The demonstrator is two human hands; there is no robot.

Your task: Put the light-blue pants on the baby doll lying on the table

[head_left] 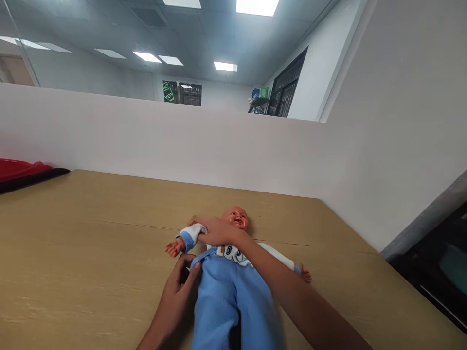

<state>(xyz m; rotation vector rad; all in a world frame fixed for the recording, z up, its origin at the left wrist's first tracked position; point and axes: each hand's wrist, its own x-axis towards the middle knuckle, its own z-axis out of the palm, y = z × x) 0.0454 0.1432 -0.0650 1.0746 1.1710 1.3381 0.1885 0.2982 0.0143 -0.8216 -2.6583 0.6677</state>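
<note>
A baby doll [236, 218] lies on its back on the table, head away from me and arms spread. It wears a white top with light-blue cuffs and a cartoon face on the chest, and light-blue trousers [228, 291]. My left hand [181, 279] pinches the edge of the trousers' waistband at the doll's left-of-picture side, pulling the cloth out a little. Reaching across the chest, my right hand [216, 230] is closed around the upper part of the white sleeve [197, 230] on that same side. Its fingertips are partly hidden.
The wooden table [91, 253] meets a white low wall [164, 141] with a glass pane above it. At the far left edge sits a red object with a black rim [25, 170]. A dark, glossy object [438, 262] stands beyond the table's right edge.
</note>
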